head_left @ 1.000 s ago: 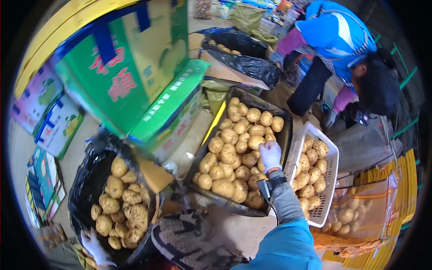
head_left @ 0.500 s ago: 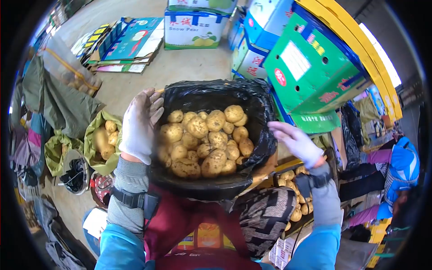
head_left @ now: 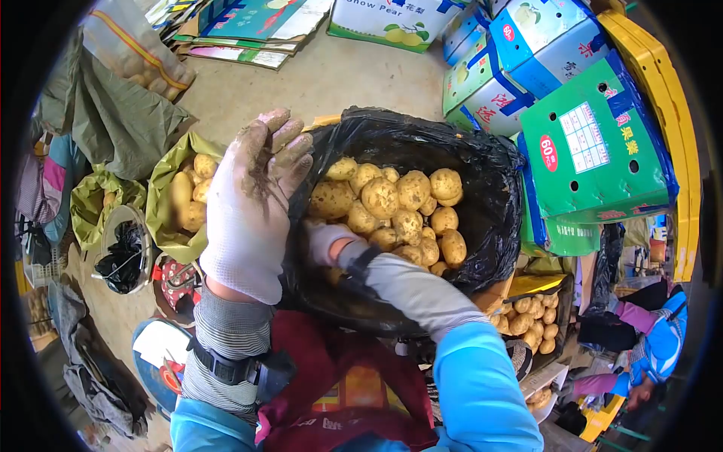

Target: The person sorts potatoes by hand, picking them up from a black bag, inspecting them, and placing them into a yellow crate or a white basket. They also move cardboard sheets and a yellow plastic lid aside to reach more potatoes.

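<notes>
A box lined with a black plastic bag (head_left: 486, 218) stands in front of me, holding many soil-marked potatoes (head_left: 379, 197). My left hand (head_left: 252, 207), in a dirt-stained white glove, is raised beside the box's left rim. Its palm is turned up, the fingers are apart and slightly bent, and nothing is in it. My right hand (head_left: 325, 241), also gloved, reaches across into the near left part of the box, down among the potatoes. The fingers of that hand are hidden by the wrist and the potatoes, so its hold cannot be seen.
At left, a green bag (head_left: 162, 192) holds more potatoes, beside a bucket (head_left: 124, 248) with black plastic inside. Flattened cartons (head_left: 256, 30) lie at the back. Fruit boxes (head_left: 602, 151) are stacked at right. A crate of potatoes (head_left: 531, 320) and a person (head_left: 651, 339) are at the lower right.
My right hand has moved from outside the box's right rim into its left part. My left hand has risen and turned palm up. The camera view has shifted, so the box appears further right.
</notes>
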Action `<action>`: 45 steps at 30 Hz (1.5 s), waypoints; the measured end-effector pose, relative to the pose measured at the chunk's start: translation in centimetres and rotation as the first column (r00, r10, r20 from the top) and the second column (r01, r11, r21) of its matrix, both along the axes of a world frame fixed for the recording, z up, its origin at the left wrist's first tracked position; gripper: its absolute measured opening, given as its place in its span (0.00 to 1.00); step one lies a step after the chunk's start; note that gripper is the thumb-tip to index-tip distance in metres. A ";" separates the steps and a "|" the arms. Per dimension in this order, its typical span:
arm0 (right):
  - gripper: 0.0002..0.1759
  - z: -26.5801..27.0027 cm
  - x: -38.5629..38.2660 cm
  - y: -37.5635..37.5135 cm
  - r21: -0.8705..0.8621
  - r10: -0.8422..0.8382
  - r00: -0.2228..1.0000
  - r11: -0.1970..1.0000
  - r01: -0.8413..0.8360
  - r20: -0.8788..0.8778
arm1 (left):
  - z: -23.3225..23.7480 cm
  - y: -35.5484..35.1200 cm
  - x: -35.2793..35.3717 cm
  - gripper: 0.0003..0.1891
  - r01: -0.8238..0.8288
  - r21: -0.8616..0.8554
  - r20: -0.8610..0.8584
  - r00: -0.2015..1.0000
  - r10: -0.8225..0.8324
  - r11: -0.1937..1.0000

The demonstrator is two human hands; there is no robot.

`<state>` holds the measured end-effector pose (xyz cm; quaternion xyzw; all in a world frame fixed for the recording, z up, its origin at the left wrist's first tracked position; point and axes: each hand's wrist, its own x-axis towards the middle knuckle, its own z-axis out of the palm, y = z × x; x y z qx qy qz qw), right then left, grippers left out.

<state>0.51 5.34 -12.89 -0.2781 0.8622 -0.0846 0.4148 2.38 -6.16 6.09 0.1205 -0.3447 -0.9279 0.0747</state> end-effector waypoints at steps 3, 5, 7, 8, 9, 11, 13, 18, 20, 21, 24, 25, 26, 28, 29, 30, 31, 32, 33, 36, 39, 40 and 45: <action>0.46 -4.8 1.3 -0.3 -0.148 -0.121 0.991 0.983 0.111 -0.061 | 0.1 0.7 -0.3 0.19 -0.003 -0.058 0.012 1.000 0.004 0.998; 0.48 -4.6 1.1 0.5 -0.279 -0.198 0.980 0.943 0.184 -0.022 | 0.5 1.4 -0.2 0.19 0.009 -0.090 0.042 0.999 -0.006 0.996; 0.49 -1.6 -0.3 4.7 -0.399 -0.278 0.954 0.867 0.299 0.111 | 0.3 1.9 -0.1 0.19 0.024 -0.049 0.047 0.999 -0.022 0.998; 0.51 2.7 -0.6 6.4 -0.439 -0.370 0.894 0.779 0.447 0.253 | 0.1 2.1 -0.2 0.19 0.041 -0.031 0.053 0.998 -0.039 0.999; 0.53 6.4 -0.6 8.1 -0.455 -0.444 0.806 0.668 0.589 0.392 | -0.1 2.6 -0.2 0.19 0.063 -0.009 0.056 0.996 -0.062 0.998; 0.53 8.4 -0.5 11.6 -0.760 -0.467 0.811 0.363 0.539 0.352 | -1.7 4.1 -0.5 0.19 0.173 -0.025 0.085 0.982 -0.170 0.985; 0.56 12.5 0.0 14.9 -0.876 -0.587 0.808 0.410 0.255 -0.040 | -1.2 6.9 0.6 0.18 0.285 -0.097 0.163 0.950 -0.268 0.954; 0.54 17.6 3.8 20.1 -0.871 -0.690 0.681 0.465 0.160 -0.244 | -0.4 13.4 2.9 0.30 0.719 0.159 0.023 0.682 -0.731 0.677; 0.43 19.0 5.2 21.1 -0.837 -0.759 0.591 0.490 0.243 -0.273 | -1.2 14.5 3.2 0.31 0.728 0.038 0.027 0.684 -0.729 0.684; 0.37 20.2 5.9 21.5 -0.811 -0.786 0.562 0.491 0.318 -0.256 | -1.3 14.8 3.2 0.32 0.726 -0.021 0.030 0.688 -0.725 0.688; 0.21 19.5 6.0 22.3 -0.858 -0.875 0.459 0.347 0.378 -0.152 | -1.2 14.8 2.9 0.34 0.791 -0.033 0.074 0.612 -0.787 0.612; 0.18 18.4 5.6 22.5 -0.888 -0.900 0.425 0.274 0.369 -0.101 | -1.2 14.8 2.8 0.35 0.809 -0.029 0.092 0.587 -0.805 0.587; 0.16 17.1 5.1 23.0 -0.897 -0.907 0.422 0.173 0.407 0.016 | -1.1 15.0 2.9 0.36 0.803 -0.097 0.098 0.595 -0.797 0.588; 0.16 15.9 4.4 24.1 -0.877 -0.903 0.386 0.021 0.480 0.190 | -0.7 15.4 2.8 0.37 0.780 -0.236 0.102 0.613 -0.783 0.580; 0.16 15.8 4.0 24.5 -0.856 -0.890 0.366 -0.051 0.514 0.272 | -1.0 15.7 2.5 0.38 0.720 -0.366 0.059 0.650 -0.758 0.589; 0.15 15.9 3.8 25.2 -0.873 -0.916 0.397 0.232 0.429 -0.048 | -1.7 16.1 2.3 0.39 0.643 -0.479 0.012 0.685 -0.728 0.597; 0.15 17.2 4.3 24.4 -0.869 -0.907 0.404 0.291 0.400 -0.118 | -2.2 16.5 2.3 0.39 0.552 -0.582 -0.038 0.715 -0.698 0.597; 0.15 18.6 5.3 22.9 -0.862 -0.896 0.404 0.344 0.372 -0.184 | -2.1 16.6 2.4 0.39 0.582 -0.569 0.023 0.717 -0.696 0.581; 0.16 19.0 5.7 21.8 -0.853 -0.885 0.398 0.391 0.347 -0.244 | -2.1 16.7 2.5 0.40 0.625 -0.525 0.065 0.705 -0.706 0.577; 0.16 15.9 3.7 22.6 -0.933 -0.922 0.345 0.268 0.241 -0.176 | -1.7 16.6 2.8 0.40 0.725 -0.425 0.127 0.641 -0.757 0.543; 0.10 16.5 2.6 24.1 -0.750 -0.833 0.250 -0.262 0.607 0.494 | -0.7 16.4 2.1 0.39 0.684 -0.504 0.060 0.636 -0.769 0.527; 0.07 14.9 2.0 25.1 -0.856 -0.910 0.284 -0.130 0.500 0.303 | -1.0 16.5 2.1 0.39 0.622 -0.584 0.054 0.671 -0.740 0.521; 0.26 17.0 3.5 26.7 -0.745 -0.684 0.501 -0.093 0.660 0.530 | -2.5 15.8 1.1 0.38 0.255 -0.866 -0.106 0.747 -0.656 0.430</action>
